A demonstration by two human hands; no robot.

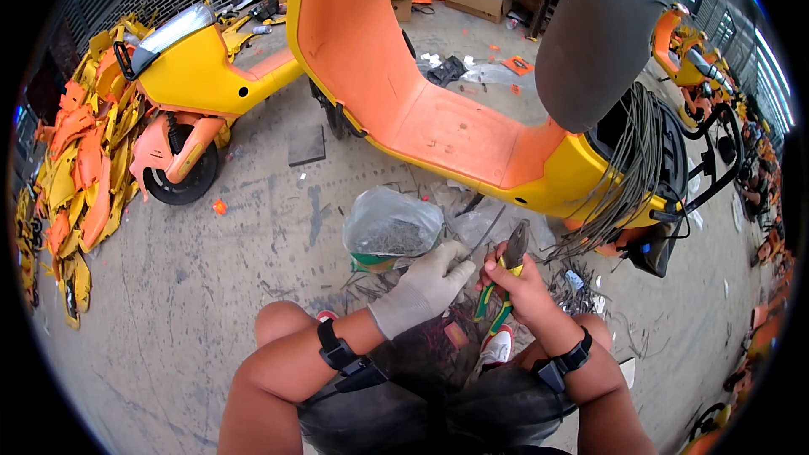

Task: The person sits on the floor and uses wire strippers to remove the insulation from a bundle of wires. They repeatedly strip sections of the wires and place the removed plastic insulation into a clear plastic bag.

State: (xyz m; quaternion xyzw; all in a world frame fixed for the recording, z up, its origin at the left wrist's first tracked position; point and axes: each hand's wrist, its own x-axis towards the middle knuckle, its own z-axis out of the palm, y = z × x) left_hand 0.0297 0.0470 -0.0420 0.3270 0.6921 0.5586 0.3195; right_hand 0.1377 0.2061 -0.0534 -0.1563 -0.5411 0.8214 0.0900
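My left hand (424, 288), in a pale work glove, pinches a thin grey cable (488, 231) that slants up toward the scooter's side. In my bare right hand (528, 288) is a pair of pliers (516, 244) with green and yellow handles, jaws pointing up beside the cable. Just left of the gloved fingers stands a bucket (371, 263) lined with a clear plastic bag (364, 217), holding a heap of fine grey bits. A thick bundle of grey cables (622, 170) hangs over the end of the yellow and orange scooter (455, 131) before me.
Cable scraps (581, 286) and crumpled clear plastic litter the floor around my feet. A second yellow scooter (198, 76) stands to the left, by a tall pile of yellow and orange panels (93, 147). A cardboard box (478, 0) sits at the back.
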